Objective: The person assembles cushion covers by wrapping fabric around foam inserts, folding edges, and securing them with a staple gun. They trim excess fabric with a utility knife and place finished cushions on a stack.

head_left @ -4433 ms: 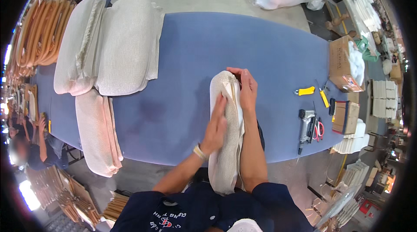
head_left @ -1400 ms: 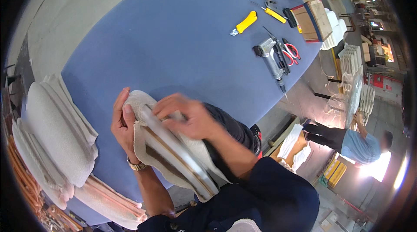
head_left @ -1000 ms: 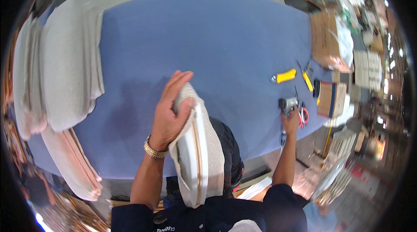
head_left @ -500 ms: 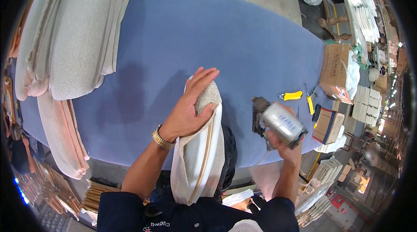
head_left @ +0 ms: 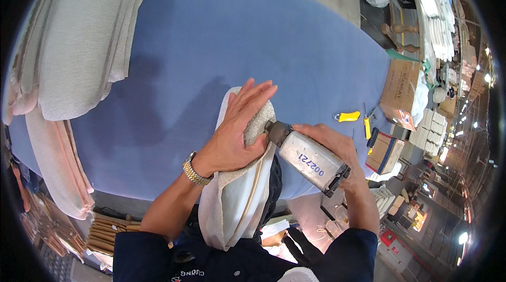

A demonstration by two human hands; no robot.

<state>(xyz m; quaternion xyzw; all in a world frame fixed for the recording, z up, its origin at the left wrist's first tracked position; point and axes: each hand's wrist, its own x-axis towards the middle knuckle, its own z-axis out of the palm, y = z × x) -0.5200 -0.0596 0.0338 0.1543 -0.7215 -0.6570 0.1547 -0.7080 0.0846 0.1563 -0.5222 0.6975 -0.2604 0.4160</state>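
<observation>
A padded panel [head_left: 244,203] with a rounded end, covered in grey-beige fabric, stands in front of my body. White padding and a narrow tan strip show along its open side. My left hand [head_left: 243,123] lies against its upper end, fingers stretched out, the thumb pressing the fabric edge. In my right hand [head_left: 333,147] is a staple gun [head_left: 308,159] with a silver body and black head, gripped from the right side. Its nose meets the panel's edge beside my left thumb; the exact contact point is hidden. Most of my right fingers are out of sight under the tool.
A blue padded table [head_left: 253,34] spreads ahead. Grey fabric-covered pieces [head_left: 87,39] are stacked at its left. Toward the right lie a yellow-handled cutter [head_left: 348,117] and a yellow screwdriver-like tool [head_left: 367,128], near a cardboard box [head_left: 399,89] and a smaller open box [head_left: 383,151].
My right hand has brought the staple gun left, from over the table to the panel's edge. My left hand stays on the panel, and the view has shifted slightly.
</observation>
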